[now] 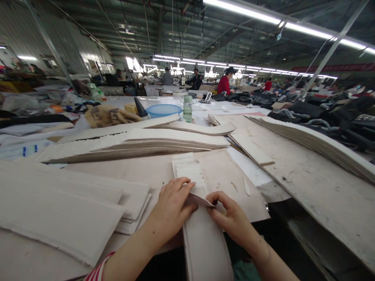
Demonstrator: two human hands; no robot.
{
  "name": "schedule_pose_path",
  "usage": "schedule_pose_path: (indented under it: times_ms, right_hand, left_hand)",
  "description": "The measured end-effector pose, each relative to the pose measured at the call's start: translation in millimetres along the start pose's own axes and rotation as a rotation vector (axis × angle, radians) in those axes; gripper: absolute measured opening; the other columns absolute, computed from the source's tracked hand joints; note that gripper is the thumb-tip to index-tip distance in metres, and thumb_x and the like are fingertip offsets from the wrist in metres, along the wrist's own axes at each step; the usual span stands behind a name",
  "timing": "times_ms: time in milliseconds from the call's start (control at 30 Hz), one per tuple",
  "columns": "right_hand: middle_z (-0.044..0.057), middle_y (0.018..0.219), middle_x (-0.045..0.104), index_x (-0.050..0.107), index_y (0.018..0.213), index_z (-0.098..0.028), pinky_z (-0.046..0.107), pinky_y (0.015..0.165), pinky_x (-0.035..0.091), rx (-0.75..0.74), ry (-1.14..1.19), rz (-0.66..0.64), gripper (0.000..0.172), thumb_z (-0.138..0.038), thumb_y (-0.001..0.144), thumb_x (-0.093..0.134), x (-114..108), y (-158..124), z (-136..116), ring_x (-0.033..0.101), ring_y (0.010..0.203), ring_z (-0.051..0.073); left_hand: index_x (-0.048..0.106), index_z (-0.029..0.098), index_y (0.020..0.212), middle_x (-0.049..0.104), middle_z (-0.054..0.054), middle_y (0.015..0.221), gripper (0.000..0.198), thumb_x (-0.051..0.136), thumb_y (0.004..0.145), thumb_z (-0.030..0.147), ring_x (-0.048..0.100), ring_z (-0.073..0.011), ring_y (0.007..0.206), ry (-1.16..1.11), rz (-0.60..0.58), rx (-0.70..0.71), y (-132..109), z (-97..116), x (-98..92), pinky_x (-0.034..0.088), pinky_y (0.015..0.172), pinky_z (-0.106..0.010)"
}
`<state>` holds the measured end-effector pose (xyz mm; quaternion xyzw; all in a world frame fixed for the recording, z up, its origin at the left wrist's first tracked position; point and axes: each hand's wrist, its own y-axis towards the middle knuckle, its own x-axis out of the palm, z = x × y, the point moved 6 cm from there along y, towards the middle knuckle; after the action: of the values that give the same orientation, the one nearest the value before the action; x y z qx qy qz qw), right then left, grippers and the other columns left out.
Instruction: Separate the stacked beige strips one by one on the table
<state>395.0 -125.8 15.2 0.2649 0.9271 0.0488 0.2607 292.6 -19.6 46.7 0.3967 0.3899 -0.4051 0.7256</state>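
A long pale strip of sheet material (205, 242) hangs over the table's near edge toward me. Its far end is lifted between my hands, showing a brownish flap (200, 200). My left hand (175, 199) grips the flap's left side, fingers on top and thumb below. With thumb and forefinger, my right hand (225, 210) pinches the flap's right corner. Just beyond them, a row of overlapping white strips (189, 168) lies on a pinkish-beige sheet (222, 164). Whether the held strip touches that row is hidden by my fingers.
Flat pale panels (58, 207) are stacked at left. A thick stack of long strips (137, 144) lies across the table behind my hands. Farther back are a blue basin (163, 110) and a green bottle (188, 108). At right, another strip pile (316, 140) rests on a large board (328, 199).
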Motion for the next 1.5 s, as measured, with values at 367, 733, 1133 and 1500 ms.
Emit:
schedule_pose_path:
  times_ms: [367, 733, 1133, 1500]
  right_hand:
    - [0.005, 0.095, 0.054, 0.044, 0.115, -0.022, 0.033, 0.082, 0.041, -0.032, -0.054, 0.183, 0.036, -0.022, 0.079, 0.048, 9.1, -8.9, 19.5, 0.05, 0.091, 0.018]
    - [0.003, 0.089, 0.054, 0.04, 0.122, -0.02, 0.029, 0.078, 0.045, 0.021, -0.028, 0.173, 0.041, -0.029, 0.083, 0.046, 7.5, -10.0, 20.2, 0.054, 0.084, 0.016]
    - [0.006, 0.093, 0.058, 0.053, 0.102, -0.022, 0.039, 0.083, 0.042, -0.368, -0.521, 0.2, 0.022, -0.014, 0.081, 0.048, 8.1, -25.5, -16.9, 0.052, 0.09, 0.02]
    - [0.008, 0.097, 0.055, 0.049, 0.104, -0.021, 0.036, 0.08, 0.046, -0.286, -0.444, 0.197, 0.021, -0.018, 0.084, 0.044, 7.3, -24.6, -14.1, 0.051, 0.092, 0.02]
  left_hand:
    - [0.052, 0.021, 0.083, 0.062, 0.0, 0.085, 0.009, 0.053, 0.076, 0.027, 0.056, -0.0188, 0.08, 0.032, -0.239, -0.045, 13.2, -0.2, 3.4, 0.037, 0.066, -0.028]
    - [0.052, 0.019, 0.066, 0.058, 0.0, 0.073, 0.014, 0.053, 0.072, 0.032, 0.055, -0.0166, 0.071, -0.007, -0.398, -0.055, 18.8, -6.1, 5.8, 0.035, 0.057, -0.024]
    - [0.055, 0.021, 0.095, 0.059, -0.002, 0.095, 0.024, 0.055, 0.072, 0.029, 0.053, -0.0208, 0.093, -0.027, -0.303, -0.012, 18.8, 0.9, 6.3, 0.038, 0.081, -0.033]
    - [0.057, 0.02, 0.097, 0.062, -0.003, 0.096, 0.025, 0.049, 0.074, 0.018, 0.056, -0.0191, 0.092, -0.113, -0.31, -0.024, 27.6, 10.0, 13.1, 0.041, 0.08, -0.029]
